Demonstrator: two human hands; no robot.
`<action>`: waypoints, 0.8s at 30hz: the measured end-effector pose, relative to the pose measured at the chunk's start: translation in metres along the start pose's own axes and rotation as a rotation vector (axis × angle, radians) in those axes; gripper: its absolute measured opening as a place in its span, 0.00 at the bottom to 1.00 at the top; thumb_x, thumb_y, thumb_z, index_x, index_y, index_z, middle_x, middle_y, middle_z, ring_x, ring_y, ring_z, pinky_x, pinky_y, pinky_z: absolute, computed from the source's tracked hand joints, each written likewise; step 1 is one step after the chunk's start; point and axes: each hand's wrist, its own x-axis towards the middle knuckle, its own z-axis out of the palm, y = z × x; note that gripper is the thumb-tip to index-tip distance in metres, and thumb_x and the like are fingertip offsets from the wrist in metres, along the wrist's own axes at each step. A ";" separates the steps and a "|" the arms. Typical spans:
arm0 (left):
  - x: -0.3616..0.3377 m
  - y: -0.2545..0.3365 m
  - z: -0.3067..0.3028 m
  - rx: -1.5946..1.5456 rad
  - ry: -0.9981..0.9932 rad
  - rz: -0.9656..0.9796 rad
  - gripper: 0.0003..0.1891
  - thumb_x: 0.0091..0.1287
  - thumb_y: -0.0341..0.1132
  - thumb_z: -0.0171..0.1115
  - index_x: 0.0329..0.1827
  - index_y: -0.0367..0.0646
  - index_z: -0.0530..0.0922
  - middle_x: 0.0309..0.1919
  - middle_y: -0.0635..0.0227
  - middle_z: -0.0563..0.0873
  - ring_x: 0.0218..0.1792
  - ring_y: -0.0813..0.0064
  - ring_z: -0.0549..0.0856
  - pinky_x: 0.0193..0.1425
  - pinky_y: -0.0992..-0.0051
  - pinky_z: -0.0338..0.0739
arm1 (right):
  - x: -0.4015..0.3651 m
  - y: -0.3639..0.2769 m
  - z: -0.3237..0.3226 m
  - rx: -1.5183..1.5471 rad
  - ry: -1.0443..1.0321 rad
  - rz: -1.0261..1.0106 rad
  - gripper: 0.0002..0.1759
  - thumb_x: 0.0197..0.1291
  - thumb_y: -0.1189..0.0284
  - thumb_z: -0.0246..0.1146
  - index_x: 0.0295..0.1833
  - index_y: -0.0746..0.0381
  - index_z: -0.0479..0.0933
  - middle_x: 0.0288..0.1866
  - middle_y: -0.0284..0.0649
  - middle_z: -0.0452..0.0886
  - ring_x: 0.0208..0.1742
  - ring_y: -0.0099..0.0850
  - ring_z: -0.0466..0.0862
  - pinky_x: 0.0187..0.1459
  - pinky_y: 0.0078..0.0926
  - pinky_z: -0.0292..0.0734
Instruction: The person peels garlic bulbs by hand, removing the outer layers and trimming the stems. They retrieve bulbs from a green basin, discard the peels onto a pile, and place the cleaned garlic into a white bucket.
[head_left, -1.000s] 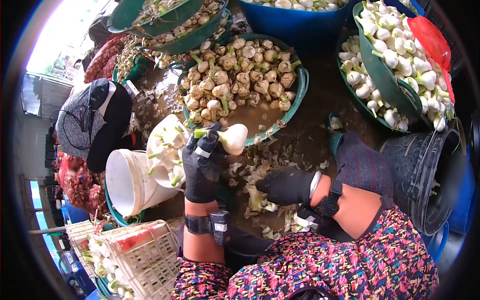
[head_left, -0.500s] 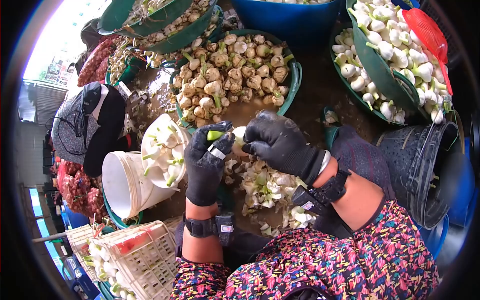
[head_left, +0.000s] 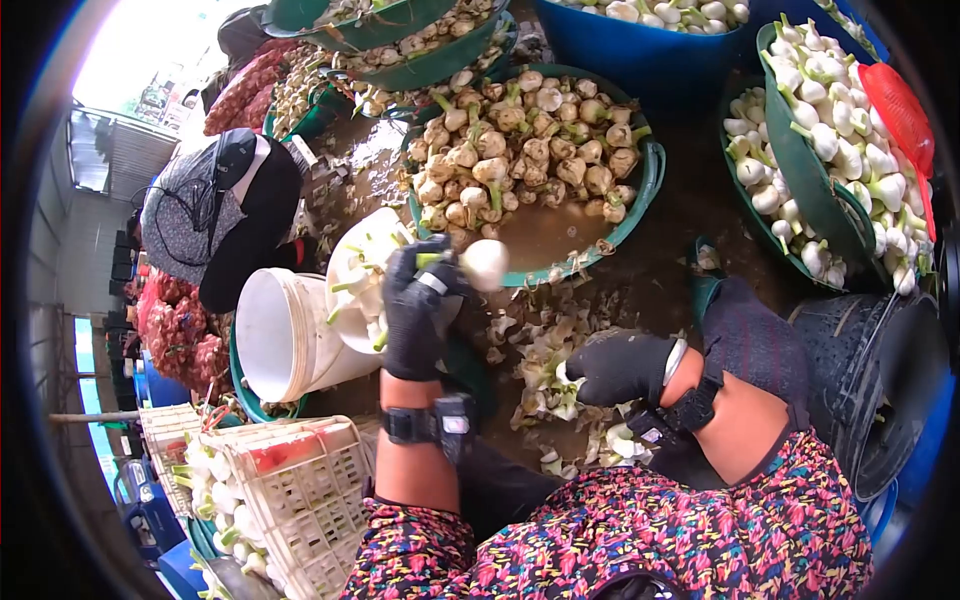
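My left hand (head_left: 420,315), in a black glove, is wrapped round the green stem of a white garlic bulb (head_left: 485,265). The bulb is blurred and sticks out to the right of the fingers, beside a white bucket of peeled garlic (head_left: 350,285). My right hand (head_left: 620,368), also gloved, is lower right over a heap of peelings (head_left: 548,375). A pale bit shows at its fingertips; what it holds is too small to name. Beyond both hands sits a green tub (head_left: 652,190) with unpeeled brown bulbs (head_left: 530,135) and murky water.
An empty white bucket (head_left: 265,335) lies tilted at left, above a white crate (head_left: 300,500). A person in a cap (head_left: 190,215) bends at far left. Green tubs of white garlic (head_left: 830,130), a red basket (head_left: 900,110) and a black bucket (head_left: 860,350) stand at right.
My right hand has moved away from the bulb, down toward the peelings. My left hand keeps the bulb and is nearer the bucket of peeled garlic. The whole view has shifted.
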 end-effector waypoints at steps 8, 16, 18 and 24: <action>0.040 -0.008 -0.096 1.070 0.176 0.314 0.10 0.60 0.27 0.62 0.43 0.35 0.82 0.38 0.58 0.86 0.36 0.71 0.84 0.45 0.74 0.76 | -0.007 0.012 -0.033 0.059 0.813 0.075 0.15 0.56 0.59 0.58 0.33 0.61 0.79 0.35 0.49 0.80 0.34 0.47 0.80 0.41 0.43 0.75; 0.086 -0.151 0.048 0.760 -0.375 -0.266 0.18 0.61 0.33 0.66 0.52 0.33 0.78 0.44 0.57 0.85 0.45 0.71 0.83 0.52 0.74 0.75 | -0.030 0.023 -0.064 0.693 1.515 0.092 0.14 0.56 0.78 0.60 0.50 0.66 0.76 0.41 0.41 0.82 0.36 0.21 0.81 0.40 0.19 0.76; 0.104 -0.194 0.073 0.912 -0.439 -0.057 0.25 0.57 0.41 0.67 0.56 0.41 0.77 0.49 0.51 0.83 0.51 0.59 0.82 0.56 0.68 0.74 | -0.033 0.030 -0.068 0.815 1.631 -0.015 0.12 0.58 0.79 0.60 0.49 0.68 0.76 0.41 0.39 0.81 0.37 0.19 0.79 0.41 0.19 0.76; 0.142 -0.213 0.161 0.961 -0.438 -0.114 0.32 0.56 0.46 0.66 0.63 0.43 0.71 0.53 0.48 0.80 0.55 0.52 0.79 0.59 0.65 0.72 | -0.046 0.026 -0.078 0.989 1.622 0.013 0.11 0.59 0.80 0.60 0.48 0.68 0.75 0.40 0.35 0.79 0.37 0.17 0.77 0.39 0.17 0.75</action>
